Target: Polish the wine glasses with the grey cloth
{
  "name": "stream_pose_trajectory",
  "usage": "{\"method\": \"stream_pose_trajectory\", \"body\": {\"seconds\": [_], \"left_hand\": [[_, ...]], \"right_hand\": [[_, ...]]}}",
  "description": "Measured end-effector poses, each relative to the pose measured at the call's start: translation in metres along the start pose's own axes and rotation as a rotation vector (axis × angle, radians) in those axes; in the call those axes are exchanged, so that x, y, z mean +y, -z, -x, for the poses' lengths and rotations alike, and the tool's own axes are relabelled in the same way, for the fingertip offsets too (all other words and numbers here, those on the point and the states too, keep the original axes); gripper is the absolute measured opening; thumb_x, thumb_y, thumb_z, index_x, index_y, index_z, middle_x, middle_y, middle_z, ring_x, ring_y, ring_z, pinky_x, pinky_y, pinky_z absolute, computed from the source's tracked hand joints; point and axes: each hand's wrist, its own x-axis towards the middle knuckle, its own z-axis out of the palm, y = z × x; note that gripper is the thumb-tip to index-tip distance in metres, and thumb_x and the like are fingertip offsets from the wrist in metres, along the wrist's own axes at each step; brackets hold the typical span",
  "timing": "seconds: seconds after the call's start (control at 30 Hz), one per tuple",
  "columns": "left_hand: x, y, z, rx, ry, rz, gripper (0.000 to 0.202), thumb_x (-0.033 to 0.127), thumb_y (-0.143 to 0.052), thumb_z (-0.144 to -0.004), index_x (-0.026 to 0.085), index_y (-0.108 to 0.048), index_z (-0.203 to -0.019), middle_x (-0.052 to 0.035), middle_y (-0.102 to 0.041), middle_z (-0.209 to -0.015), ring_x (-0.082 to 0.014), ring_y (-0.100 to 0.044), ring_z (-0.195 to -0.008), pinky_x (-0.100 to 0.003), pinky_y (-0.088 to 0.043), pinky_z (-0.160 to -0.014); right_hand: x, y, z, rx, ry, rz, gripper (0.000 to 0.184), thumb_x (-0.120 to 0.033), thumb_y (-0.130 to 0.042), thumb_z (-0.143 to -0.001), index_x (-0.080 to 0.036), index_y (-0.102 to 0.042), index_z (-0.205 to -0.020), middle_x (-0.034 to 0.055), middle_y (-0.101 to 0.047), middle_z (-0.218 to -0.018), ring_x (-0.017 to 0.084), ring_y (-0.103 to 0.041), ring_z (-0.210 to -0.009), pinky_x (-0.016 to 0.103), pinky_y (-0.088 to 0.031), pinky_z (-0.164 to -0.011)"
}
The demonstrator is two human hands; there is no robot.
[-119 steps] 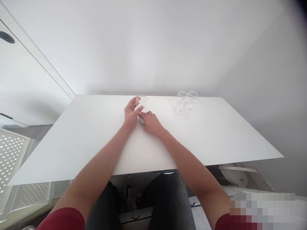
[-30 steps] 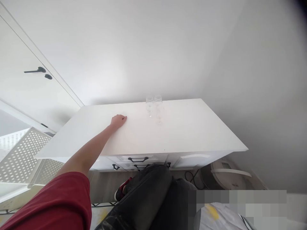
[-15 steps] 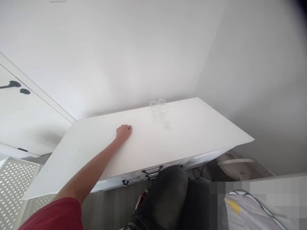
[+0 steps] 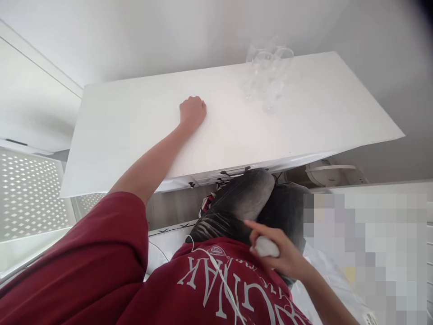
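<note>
My left hand point(image 4: 193, 111) rests as a closed fist on the white tabletop point(image 4: 135, 117), knuckles up. Nothing sticks out of it. To its right, apart from it, several clear stemmed glasses point(image 4: 269, 74) stand grouped near the back edge; motion blurs them. My right hand point(image 4: 282, 250) is low in front of my body, above my lap. Its fingers close around a small white rounded object point(image 4: 266, 247), whose exact kind I cannot make out, while the index finger points out to the left.
Drawers with dark handles point(image 4: 233, 173) face my knees under the tabletop. A white perforated panel point(image 4: 32, 189) stands at the left. A pale round-lidded bin point(image 4: 331, 175) sits on the floor at the right. A white cable point(image 4: 219, 275) hangs over my shirt.
My view has tilted down, so the table sits higher and my shirt shows. My right hand has come into view with the white object. My left fist stays on the tabletop.
</note>
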Motion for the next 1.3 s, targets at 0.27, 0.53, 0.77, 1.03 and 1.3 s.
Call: {"method": "stream_pose_trajectory", "body": {"seconds": [0.27, 0.53, 0.77, 1.03, 1.3], "left_hand": [[0.002, 0.004, 0.031, 0.013, -0.087, 0.066, 0.044, 0.025, -0.033, -0.113, 0.006, -0.068, -0.131, -0.0250, -0.063, -0.145, -0.0342, -0.052, -0.146, -0.046, -0.035, -0.126], [-0.002, 0.082, 0.208, -0.104, -0.067, 0.412, 0.027, 0.013, -0.039, -0.108, 0.015, -0.066, -0.112, -0.0162, -0.072, -0.122, -0.0226, -0.069, -0.109, -0.039, -0.054, -0.093], [-0.040, 0.215, 0.470, -0.279, 0.373, 0.367, 0.023, 0.036, -0.055, -0.096, 0.029, -0.076, -0.091, -0.0032, -0.077, -0.094, -0.0237, -0.074, -0.096, -0.044, -0.061, -0.093], [-0.223, 0.137, 0.703, -0.802, 1.014, 0.907, 0.029, 0.053, -0.086, -0.057, 0.031, -0.076, -0.071, -0.0078, -0.073, -0.066, -0.0364, -0.073, -0.058, -0.050, -0.059, -0.044], [-0.210, -0.030, 0.675, -0.219, 1.376, 0.254, 0.086, 0.062, -0.064, -0.090, 0.017, -0.038, -0.159, -0.0321, -0.046, -0.160, -0.0468, -0.062, -0.138, -0.057, -0.056, -0.104]], "right_hand": [[-0.060, -0.065, -0.087, -0.505, 0.436, -0.121, 0.050, -0.018, -0.070, -0.092, -0.024, -0.072, -0.142, 0.0069, -0.076, -0.105, 0.018, -0.069, -0.090, 0.028, -0.053, -0.086], [-0.100, -0.083, -0.090, -0.805, 0.616, -0.185, 0.038, -0.017, -0.071, -0.086, -0.024, -0.077, -0.123, 0.0045, -0.080, -0.104, 0.019, -0.074, -0.092, 0.028, -0.056, -0.089], [-0.136, -0.097, -0.069, -0.669, 0.675, -0.295, 0.013, -0.023, -0.077, -0.094, -0.022, -0.074, -0.106, 0.0077, -0.080, -0.110, 0.018, -0.074, -0.097, 0.028, -0.060, -0.089], [-0.147, -0.113, -0.059, -0.724, 0.631, -0.228, 0.028, -0.022, -0.077, -0.095, -0.024, -0.073, -0.123, 0.0099, -0.078, -0.127, 0.023, -0.076, -0.110, 0.037, -0.062, -0.100], [-0.155, -0.129, -0.053, -0.657, 0.504, -0.238, 0.019, -0.024, -0.073, -0.097, -0.025, -0.075, -0.116, 0.0071, -0.081, -0.113, 0.023, -0.078, -0.105, 0.036, -0.063, -0.095]]}}
